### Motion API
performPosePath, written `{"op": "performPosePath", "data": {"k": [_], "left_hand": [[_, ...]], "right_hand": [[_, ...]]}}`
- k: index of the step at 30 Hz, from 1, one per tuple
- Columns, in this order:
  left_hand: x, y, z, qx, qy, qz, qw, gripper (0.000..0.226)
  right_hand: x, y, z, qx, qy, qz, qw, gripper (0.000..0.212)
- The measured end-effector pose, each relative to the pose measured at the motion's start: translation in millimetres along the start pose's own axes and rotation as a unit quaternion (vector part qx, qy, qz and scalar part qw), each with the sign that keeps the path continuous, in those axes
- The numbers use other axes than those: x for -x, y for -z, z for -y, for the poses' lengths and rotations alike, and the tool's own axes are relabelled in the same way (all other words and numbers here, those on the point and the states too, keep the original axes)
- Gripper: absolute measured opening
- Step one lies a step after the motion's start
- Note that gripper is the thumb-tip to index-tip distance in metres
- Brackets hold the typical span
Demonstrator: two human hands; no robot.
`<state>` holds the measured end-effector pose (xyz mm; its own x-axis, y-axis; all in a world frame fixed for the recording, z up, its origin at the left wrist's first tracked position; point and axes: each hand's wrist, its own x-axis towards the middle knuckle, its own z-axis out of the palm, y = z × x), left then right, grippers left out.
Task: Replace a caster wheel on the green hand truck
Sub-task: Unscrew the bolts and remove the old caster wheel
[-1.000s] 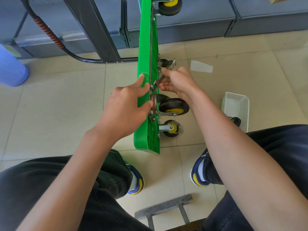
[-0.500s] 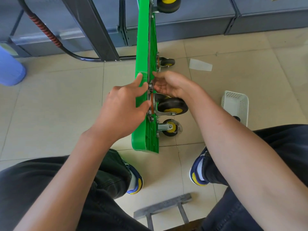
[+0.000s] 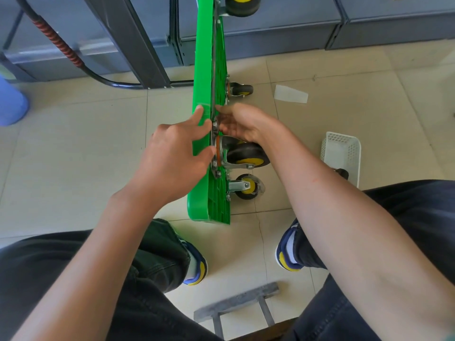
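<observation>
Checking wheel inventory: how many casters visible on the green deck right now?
4: top caster at frame edge, small far caster, big caster under the right hand, near caster. None obviously hidden.

A hand truck (image 3: 211, 70) stands on edge on the floor (image 3: 73, 156) between a seated person's feet, caster wheel (image 3: 248, 156) facing right. The left hand (image 3: 174, 153) rests on its left face, the right hand (image 3: 242, 121) just above the wheel; a basket (image 3: 341, 153) sits farther right.
</observation>
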<state>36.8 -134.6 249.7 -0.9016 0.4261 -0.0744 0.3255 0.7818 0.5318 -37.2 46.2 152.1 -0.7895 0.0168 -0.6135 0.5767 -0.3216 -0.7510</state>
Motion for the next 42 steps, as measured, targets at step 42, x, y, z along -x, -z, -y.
{"op": "performPosePath", "data": {"k": [42], "left_hand": [[-0.8,-0.6,4.6,0.003,-0.012,0.008,1.000,0.052]], "right_hand": [[98.7,-19.7,-87.8,0.135,0.482,-0.240,0.832,0.023]]}}
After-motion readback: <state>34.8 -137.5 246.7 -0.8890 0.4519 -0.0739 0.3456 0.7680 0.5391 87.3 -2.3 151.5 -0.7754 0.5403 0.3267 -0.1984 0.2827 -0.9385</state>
